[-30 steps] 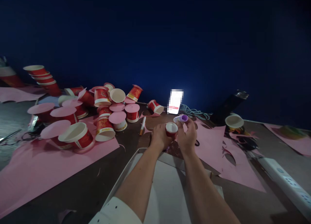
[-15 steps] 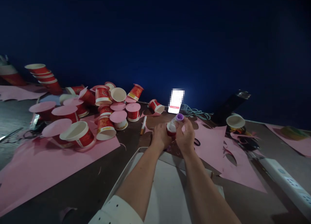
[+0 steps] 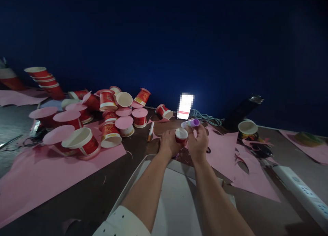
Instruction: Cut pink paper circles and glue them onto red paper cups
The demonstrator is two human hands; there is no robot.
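My left hand (image 3: 169,142) is wrapped round a red paper cup (image 3: 181,140), whose round white end faces up. My right hand (image 3: 198,140) grips a glue stick (image 3: 188,123) with a purple end, tilted just above and to the right of the cup. The glue stick and the cup are apart. Left of my hands lies a white marker with an orange-brown end (image 3: 150,132). Part of a black scissors handle (image 3: 208,150) shows beside my right wrist.
Red paper cups (image 3: 110,133), several topped with pink discs, crowd the left side. A lit phone (image 3: 186,106) leans at the back. Cut pink paper (image 3: 220,150) and a white power strip (image 3: 299,188) lie to the right. A white tray (image 3: 176,198) sits under my forearms.
My right hand has moved the glue stick slightly right and off the cup's white end, which now shows fully. My left hand still holds the cup in place.
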